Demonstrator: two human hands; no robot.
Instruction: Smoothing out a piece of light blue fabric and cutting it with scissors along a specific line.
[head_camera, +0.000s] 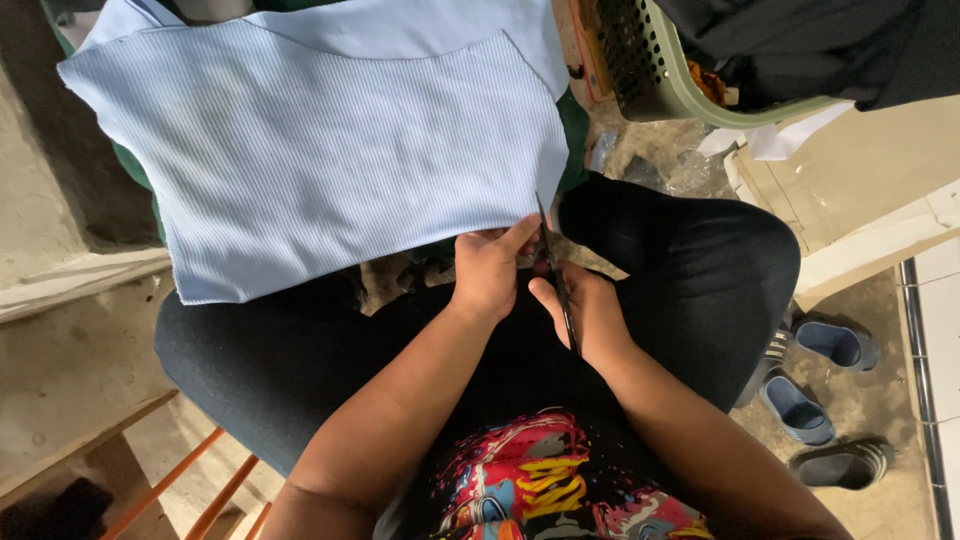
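A pale blue striped cloth (330, 150) lies spread over the person's knees, its top edge cut off by the frame. At the cloth's lower right corner the left hand (490, 270) pinches the hem between thumb and fingers. Just right of that corner, the right hand (585, 310) is closed around dark scissors (555, 275); their handles are hidden in the fist, and whether the blades meet the cloth is hard to tell. Far right of the cloth, sandals (815, 375) lie on the floor.
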